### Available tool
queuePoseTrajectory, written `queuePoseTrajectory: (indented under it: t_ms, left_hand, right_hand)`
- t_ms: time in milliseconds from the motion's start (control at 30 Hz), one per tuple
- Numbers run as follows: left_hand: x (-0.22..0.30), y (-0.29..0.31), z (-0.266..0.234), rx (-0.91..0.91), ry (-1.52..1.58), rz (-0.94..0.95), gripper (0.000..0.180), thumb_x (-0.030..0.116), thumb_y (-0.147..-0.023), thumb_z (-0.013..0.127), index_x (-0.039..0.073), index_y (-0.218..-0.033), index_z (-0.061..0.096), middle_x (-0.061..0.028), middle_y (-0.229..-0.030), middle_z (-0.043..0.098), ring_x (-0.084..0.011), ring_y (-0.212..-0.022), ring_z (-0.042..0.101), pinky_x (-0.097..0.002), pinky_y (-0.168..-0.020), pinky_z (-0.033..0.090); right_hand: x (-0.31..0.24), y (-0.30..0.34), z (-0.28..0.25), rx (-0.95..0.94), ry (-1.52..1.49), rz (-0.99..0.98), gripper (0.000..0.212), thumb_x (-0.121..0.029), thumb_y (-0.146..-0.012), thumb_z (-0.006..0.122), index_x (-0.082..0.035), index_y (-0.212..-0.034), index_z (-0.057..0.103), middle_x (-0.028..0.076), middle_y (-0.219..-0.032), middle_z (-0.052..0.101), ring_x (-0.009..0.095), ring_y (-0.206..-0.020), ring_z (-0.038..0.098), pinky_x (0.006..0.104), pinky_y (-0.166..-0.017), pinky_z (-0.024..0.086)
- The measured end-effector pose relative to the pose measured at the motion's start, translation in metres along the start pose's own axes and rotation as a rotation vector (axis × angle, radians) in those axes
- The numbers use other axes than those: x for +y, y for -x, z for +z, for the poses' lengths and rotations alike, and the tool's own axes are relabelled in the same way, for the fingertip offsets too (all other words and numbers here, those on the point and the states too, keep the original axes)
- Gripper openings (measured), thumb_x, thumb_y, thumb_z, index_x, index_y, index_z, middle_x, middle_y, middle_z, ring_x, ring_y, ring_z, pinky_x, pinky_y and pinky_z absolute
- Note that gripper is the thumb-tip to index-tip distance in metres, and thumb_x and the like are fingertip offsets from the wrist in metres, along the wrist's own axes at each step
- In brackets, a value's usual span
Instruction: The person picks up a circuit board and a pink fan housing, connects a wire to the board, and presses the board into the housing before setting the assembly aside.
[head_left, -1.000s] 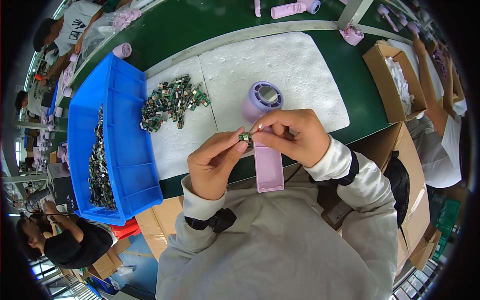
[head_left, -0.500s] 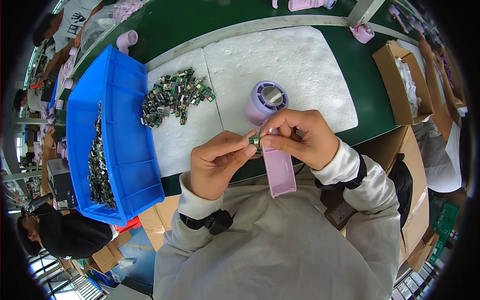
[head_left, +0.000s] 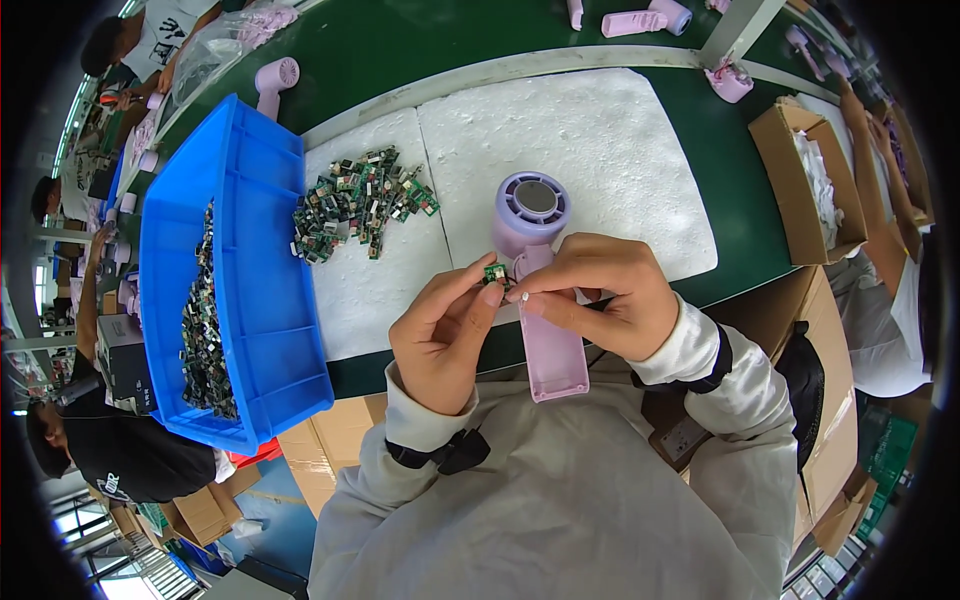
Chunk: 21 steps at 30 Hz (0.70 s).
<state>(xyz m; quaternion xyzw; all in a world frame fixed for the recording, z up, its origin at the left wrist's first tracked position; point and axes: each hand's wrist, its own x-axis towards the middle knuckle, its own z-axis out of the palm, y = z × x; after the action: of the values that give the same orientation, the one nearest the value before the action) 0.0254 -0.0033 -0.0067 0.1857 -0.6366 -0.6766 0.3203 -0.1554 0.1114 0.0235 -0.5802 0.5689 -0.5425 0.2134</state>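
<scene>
My left hand [head_left: 440, 335] pinches a small green circuit board [head_left: 495, 273] between thumb and fingertips. Close beside it, my right hand [head_left: 610, 295] is closed at the fingertips on a small white connector [head_left: 525, 297]; a thin dark wire shows between it and the board. Beneath both hands lies a handheld fan [head_left: 532, 205], its round lilac head pointing away from me. Its pink handle shell [head_left: 556, 365] is open toward me, with the upper part hidden by my right fingers. Whether the connector touches the board cannot be made out.
A pile of circuit boards [head_left: 365, 200] lies on white foam sheets [head_left: 560, 120]. Left of it, a blue bin [head_left: 270, 270] holds more boards. A cardboard box [head_left: 800, 190] stands at right. More fan parts [head_left: 635, 22] lie across the green table [head_left: 430, 35]. Other people work on both sides.
My hands have shifted slightly; the board now sits a little left of the right fingertips, and a wire shows between them. The view has moved a little.
</scene>
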Motion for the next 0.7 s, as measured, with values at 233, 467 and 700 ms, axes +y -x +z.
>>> queuePoseTrajectory:
  t_ms: [233, 467, 700]
  left_hand:
    - [0.002, 0.002, 0.005, -0.023, -0.166, 0.075, 0.033, -0.005, -0.098, 0.065, -0.003, -0.131, 0.066, -0.0132, -0.117, 0.067, -0.0150, -0.101, 0.068, -0.0254, -0.082, 0.055]
    - [0.003, 0.002, 0.008, -0.033, -0.215, 0.090, 0.032, -0.004, -0.098, 0.066, -0.004, -0.130, 0.066, -0.0139, -0.115, 0.067, -0.0148, -0.098, 0.068, -0.0244, -0.081, 0.055]
    - [0.006, 0.004, 0.016, 0.068, -0.299, 0.080, 0.031, -0.002, -0.098, 0.067, -0.001, -0.129, 0.068, -0.0128, -0.113, 0.069, -0.0138, -0.095, 0.068, -0.0241, -0.079, 0.055]
  right_hand:
    - [-0.008, 0.001, -0.003, 0.082, 0.130, 0.059, 0.016, -0.002, -0.080, 0.078, -0.004, -0.095, 0.077, 0.006, -0.076, 0.064, 0.016, -0.059, 0.055, 0.0281, -0.055, 0.043]
    - [-0.003, 0.004, 0.000, 0.224, 0.617, -0.210, 0.017, -0.002, -0.074, 0.080, -0.004, -0.091, 0.076, 0.005, -0.075, 0.062, 0.017, -0.058, 0.059, 0.0310, -0.051, 0.046]
    - [-0.002, 0.002, 0.004, 0.102, 0.669, -0.353, 0.018, -0.003, -0.074, 0.081, -0.005, -0.091, 0.076, 0.004, -0.071, 0.061, 0.018, -0.056, 0.059, 0.0304, -0.050, 0.046]
